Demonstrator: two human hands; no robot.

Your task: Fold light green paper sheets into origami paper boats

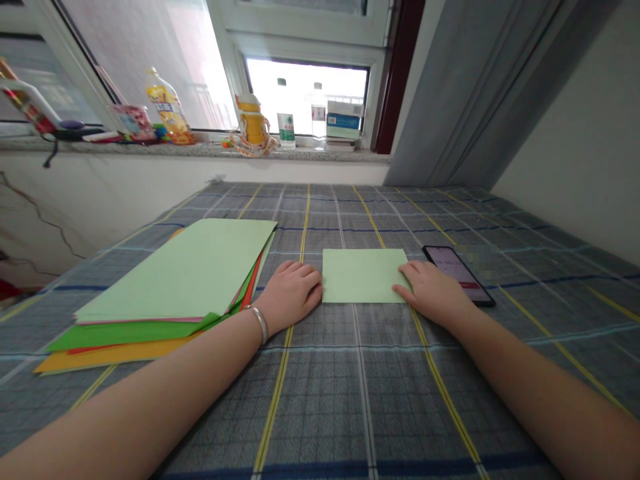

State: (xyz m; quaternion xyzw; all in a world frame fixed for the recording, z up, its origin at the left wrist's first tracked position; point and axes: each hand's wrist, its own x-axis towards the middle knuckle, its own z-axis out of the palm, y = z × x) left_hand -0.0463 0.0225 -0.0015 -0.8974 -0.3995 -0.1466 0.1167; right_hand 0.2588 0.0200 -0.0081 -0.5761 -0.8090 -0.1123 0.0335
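A pale green sheet of paper, a small rectangle, lies flat on the plaid cloth in front of me. My left hand, with a silver bangle at its wrist, rests on the cloth at the paper's left edge. Its fingers are curled in, and nothing shows in them. My right hand lies over the paper's right edge, thumb apart from the stretched fingers, which touch the sheet. Left of my left hand is a stack of larger coloured paper, light green on top, with green, red and orange sheets below.
A phone with a lit screen lies just beyond my right hand. Grey plaid cloth covers the surface. On the windowsill stand a yellow drink bottle, a yellow flask, clear bottles and boxes.
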